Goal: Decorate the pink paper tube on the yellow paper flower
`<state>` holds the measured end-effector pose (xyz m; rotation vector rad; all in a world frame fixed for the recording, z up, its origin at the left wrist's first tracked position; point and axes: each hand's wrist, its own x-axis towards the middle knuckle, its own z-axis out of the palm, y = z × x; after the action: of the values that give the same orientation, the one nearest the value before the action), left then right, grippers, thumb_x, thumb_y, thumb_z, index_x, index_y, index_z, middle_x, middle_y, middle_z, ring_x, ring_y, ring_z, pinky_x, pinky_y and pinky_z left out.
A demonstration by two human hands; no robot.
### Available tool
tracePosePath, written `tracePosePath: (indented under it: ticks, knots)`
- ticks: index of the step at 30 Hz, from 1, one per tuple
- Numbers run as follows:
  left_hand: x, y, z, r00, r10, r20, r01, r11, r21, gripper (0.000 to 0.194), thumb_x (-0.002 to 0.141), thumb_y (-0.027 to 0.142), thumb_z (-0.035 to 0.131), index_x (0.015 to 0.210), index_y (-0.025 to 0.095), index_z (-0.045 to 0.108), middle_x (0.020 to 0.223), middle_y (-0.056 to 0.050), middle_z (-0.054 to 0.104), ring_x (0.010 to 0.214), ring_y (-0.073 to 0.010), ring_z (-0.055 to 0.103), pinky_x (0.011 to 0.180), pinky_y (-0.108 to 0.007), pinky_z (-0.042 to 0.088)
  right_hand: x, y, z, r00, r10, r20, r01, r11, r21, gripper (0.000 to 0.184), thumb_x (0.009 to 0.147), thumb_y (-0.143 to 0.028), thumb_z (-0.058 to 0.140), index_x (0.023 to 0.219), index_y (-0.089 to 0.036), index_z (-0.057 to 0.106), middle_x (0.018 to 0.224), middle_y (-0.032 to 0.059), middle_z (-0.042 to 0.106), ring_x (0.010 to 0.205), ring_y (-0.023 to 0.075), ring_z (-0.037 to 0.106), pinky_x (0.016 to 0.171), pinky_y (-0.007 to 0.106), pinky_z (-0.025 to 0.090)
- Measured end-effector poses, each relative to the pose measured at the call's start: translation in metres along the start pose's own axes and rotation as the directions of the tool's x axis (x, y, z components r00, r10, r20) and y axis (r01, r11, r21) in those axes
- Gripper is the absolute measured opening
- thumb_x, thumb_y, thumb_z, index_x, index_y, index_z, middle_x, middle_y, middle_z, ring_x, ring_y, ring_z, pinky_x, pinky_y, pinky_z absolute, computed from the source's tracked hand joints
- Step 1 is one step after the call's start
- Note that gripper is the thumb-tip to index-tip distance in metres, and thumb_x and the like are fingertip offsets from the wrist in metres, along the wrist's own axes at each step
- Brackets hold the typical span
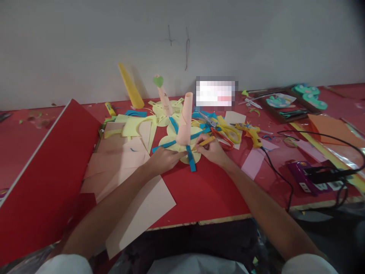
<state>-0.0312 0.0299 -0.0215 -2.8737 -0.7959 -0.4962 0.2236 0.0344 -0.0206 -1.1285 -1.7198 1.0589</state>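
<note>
Just below the pink cone (186, 121), my left hand (165, 160) covers part of the yellow flower (196, 156), and my right hand (211, 150) hides part of a yellow stick (207, 141), too small to identify. Behind the cone, a panel (216, 91) is blurred into blocks. Far left of it, the red board (51, 171) is cut off; far right, the orange sheet (333, 127).

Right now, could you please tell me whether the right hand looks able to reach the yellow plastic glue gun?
Probably yes: the glue gun lies close, but the right hand holds a slim yellow stick, and yellow-handled metal scissors lie low between.
</note>
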Motion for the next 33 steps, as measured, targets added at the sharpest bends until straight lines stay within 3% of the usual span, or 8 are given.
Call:
tracePosePath:
  ticks: [6, 13, 24, 33]
  knots:
    - [-0.0002, -0.0001, 0.0025, 1.000, 0.016, -0.022, -0.015, 1.000, 0.014, 0.041, 0.095, 0.008, 0.045, 0.124, 0.027, 0.068, 0.061, 0.004, 0.065, 0.055, -0.0118, 0.062, 0.050, -0.024, 0.035, -0.0041, -0.0011, 0.0010, 0.998, 0.037, 0.053, -0.038, 0.999, 0.018, 0.014, 0.085, -0.035, 0.066, 0.081, -0.023, 0.059, 0.071, -0.0022, 0.060, 0.060, 0.0128, 0.055, 0.054, 0.026, 0.041]
    - [-0.0007, -0.0018, 0.0021, 1.000, 0.011, -0.005, -0.011, 0.999, -0.050, 0.039, 0.099, 0.011, 0.043, 0.122, 0.026, 0.070, 0.067, 0.003, 0.068, 0.061, -0.0116, 0.065, 0.055, -0.023, 0.040, -0.0034, -0.0049, 0.0015, 0.998, 0.011, 0.059, -0.006, 0.995, -0.095, 0.019, 0.086, -0.038, 0.067, 0.080, -0.023, 0.058, 0.066, -0.0028, 0.058, 0.057, 0.0125, 0.049, 0.054, 0.027, 0.037]
    - [-0.0005, -0.0009, 0.0023, 1.000, 0.001, -0.022, -0.002, 0.999, -0.039, 0.038, 0.101, 0.013, 0.042, 0.122, 0.026, 0.070, 0.064, 0.004, 0.066, 0.058, -0.0120, 0.064, 0.053, -0.024, 0.038, -0.0037, -0.0045, 0.0030, 0.992, 0.021, 0.124, -0.015, 0.999, -0.046, 0.020, 0.082, -0.038, 0.068, 0.077, -0.022, 0.058, 0.064, -0.0032, 0.056, 0.054, 0.0116, 0.046, 0.053, 0.026, 0.034]
    - [0.0008, -0.0020, 0.0002, 1.000, 0.011, 0.012, -0.011, 0.999, -0.034, 0.038, 0.100, 0.013, 0.043, 0.124, 0.025, 0.070, 0.068, 0.002, 0.069, 0.063, -0.0114, 0.068, 0.054, -0.023, 0.040, -0.0007, -0.0026, 0.0007, 0.998, 0.006, 0.068, -0.001, 0.997, -0.075, 0.016, 0.081, -0.033, 0.067, 0.076, -0.023, 0.055, 0.064, -0.0034, 0.055, 0.056, 0.0118, 0.046, 0.053, 0.026, 0.034]
